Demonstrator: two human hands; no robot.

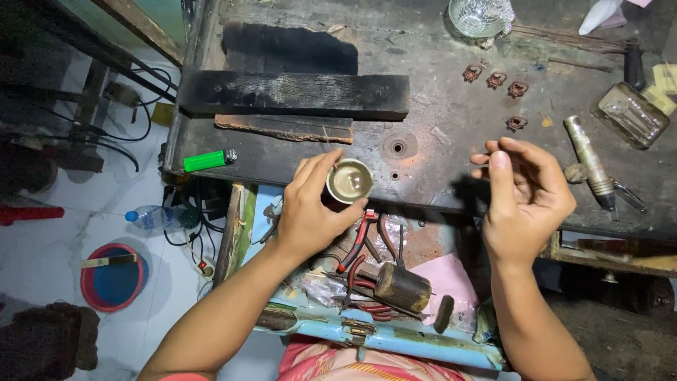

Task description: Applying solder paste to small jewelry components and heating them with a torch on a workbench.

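Note:
My left hand is wrapped around a small round metal cup, held at the front edge of the dark workbench. Its open mouth faces up and shows a dull brassy inside. My right hand is raised to the right of the cup, fingers curled with thumb and forefinger pinched together; whether something tiny sits between them I cannot tell. Several small coppery ornaments lie on the bench beyond my right hand, one close to its fingertips.
A green lighter lies at the bench's left edge below a black wood block. A metal torch, glass dish and glass bowl sit right and back. Below, an open blue drawer holds red-handled pliers.

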